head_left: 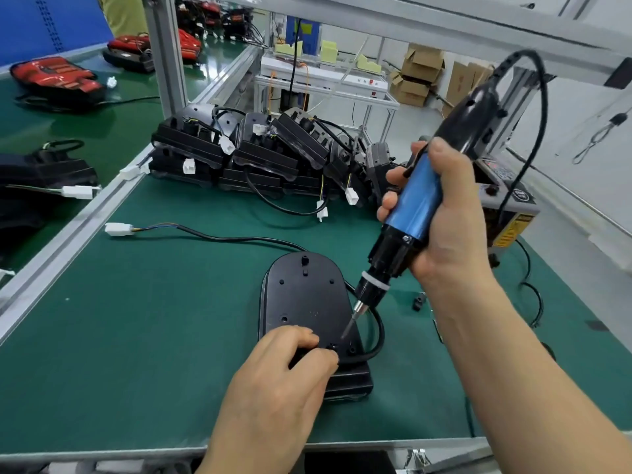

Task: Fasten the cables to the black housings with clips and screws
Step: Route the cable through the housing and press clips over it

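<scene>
Sitting flat, black housing (301,295): at 6 o'clock on the green mat (136,336), back face up, screw holes showing. Looks like light, stiff moulded plastic, so it would probably skate around if nobody pins it. Best bet is pressing down on the near end, clear of the hole being driven.
Cable (239,238): black, rubbery, looks springy. Passes the housing's 12 o'clock end, loops round its 3 o'clock side and comes back in at 5 o'clock. It likely wants to lift, so it needs holding right beside the fixing point.
Clip: maybe the small dark bit at the fingertips, too small to tell for sure.
Left hand (284,371): fingers curled, pinching the cable down onto the housing's near end.
Right hand (444,217): wrapped round the blue electric screwdriver (417,206), with the bit (347,331) angled down and its tip just above the housing, not seated yet.
White connector (118,229): the cable's free end, out at 10 o'clock.
Stack of housings (239,155): 12 o'clock, back of the bench.
</scene>
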`<state>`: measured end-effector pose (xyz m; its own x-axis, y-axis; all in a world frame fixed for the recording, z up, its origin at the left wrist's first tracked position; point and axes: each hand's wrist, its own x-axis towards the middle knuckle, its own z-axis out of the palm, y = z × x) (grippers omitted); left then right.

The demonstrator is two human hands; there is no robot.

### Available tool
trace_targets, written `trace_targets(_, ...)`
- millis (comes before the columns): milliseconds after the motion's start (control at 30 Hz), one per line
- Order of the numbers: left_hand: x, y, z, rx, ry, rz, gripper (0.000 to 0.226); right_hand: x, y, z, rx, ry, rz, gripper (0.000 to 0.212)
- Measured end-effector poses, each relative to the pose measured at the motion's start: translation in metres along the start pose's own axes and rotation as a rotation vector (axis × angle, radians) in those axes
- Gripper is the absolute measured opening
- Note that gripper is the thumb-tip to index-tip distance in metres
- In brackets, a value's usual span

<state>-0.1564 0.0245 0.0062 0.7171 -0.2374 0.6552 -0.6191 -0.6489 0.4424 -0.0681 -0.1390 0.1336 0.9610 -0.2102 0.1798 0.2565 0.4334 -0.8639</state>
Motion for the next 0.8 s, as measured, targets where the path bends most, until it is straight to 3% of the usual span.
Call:
trace_targets(167,-0.001,-0.001,-0.001,0.001,-0.011,0.013,0.004,-0.004,0.005,0.004,-0.022,-0.032,-0.017,0.041)
trace_targets(300,0.001,0.0,-0.003,-0.007,-0.023,0.0,0.019,-0.006,0.007,0.006,-0.033,-0.041,-0.022,0.042)
trace_targets(800,0.003,0.002,-0.003,0.003,-0.03,-0.015,0.021,-0.016,0.004,0.026,-0.15,-0.113,-0.073,0.039)
